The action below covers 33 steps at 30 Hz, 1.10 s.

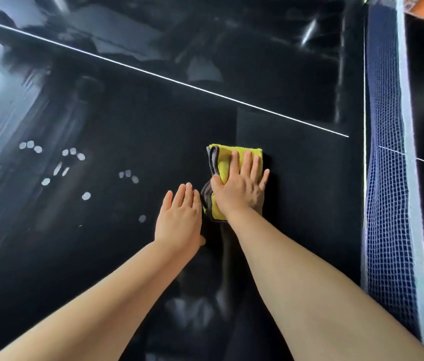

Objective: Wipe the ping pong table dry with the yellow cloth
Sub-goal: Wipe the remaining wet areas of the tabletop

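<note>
The black ping pong table [127, 121] fills the view, glossy and wet on the left and far side, with a duller matte patch around the cloth. A folded yellow cloth [225, 160] with a grey backing lies flat on it, right of centre. My right hand [239, 186] presses palm-down on the cloth with fingers spread. Just left of the cloth, my left hand [179, 217] rests flat on the bare table, fingers together, holding nothing.
A white centre line [153, 74] crosses the table diagonally. The blue net [388, 204] with a white top band stands along the right side, close to the cloth. Bright reflections dot the wet surface [57, 162] at the left.
</note>
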{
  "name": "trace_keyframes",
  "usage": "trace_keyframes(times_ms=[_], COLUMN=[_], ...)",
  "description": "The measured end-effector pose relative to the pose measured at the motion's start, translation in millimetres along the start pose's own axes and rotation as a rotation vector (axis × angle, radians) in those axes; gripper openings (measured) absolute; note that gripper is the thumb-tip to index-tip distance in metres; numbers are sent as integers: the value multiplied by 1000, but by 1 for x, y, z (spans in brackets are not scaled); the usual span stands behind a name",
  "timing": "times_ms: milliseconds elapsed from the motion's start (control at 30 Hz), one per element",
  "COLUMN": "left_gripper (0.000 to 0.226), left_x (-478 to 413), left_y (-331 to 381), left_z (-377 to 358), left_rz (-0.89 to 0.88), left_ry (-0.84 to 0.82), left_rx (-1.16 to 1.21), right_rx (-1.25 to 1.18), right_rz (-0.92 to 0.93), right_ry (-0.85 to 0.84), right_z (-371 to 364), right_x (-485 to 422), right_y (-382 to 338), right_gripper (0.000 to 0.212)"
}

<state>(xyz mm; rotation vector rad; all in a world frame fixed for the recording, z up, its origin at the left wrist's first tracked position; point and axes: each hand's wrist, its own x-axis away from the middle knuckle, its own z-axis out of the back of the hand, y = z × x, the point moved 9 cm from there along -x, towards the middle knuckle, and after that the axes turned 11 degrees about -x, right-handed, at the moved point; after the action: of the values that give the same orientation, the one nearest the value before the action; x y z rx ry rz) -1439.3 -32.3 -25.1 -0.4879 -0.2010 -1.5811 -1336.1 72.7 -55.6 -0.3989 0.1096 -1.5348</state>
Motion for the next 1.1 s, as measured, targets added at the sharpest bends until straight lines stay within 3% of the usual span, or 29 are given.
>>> trace_keyframes(times_ms=[333,600,800,1100], left_gripper=[106,107,109,110], left_x=[-48,-53,-51,-40], left_y=[14,16,14,7], left_z=[-2,-4,-3,2], left_rz=[-34,-20,8,41], left_ry=[-147,-243,-248,-156], left_rx=[-145,-205,-192,-92], right_rx=[-8,7,-2,43], right_rz=[-2,114,47,30], right_ry=[46,11,21,-19], right_z=[22,35,47,31], right_x=[-134,-177,-162,-51], right_y=[-8,-1,37,54], right_gripper=[77,71,70,72])
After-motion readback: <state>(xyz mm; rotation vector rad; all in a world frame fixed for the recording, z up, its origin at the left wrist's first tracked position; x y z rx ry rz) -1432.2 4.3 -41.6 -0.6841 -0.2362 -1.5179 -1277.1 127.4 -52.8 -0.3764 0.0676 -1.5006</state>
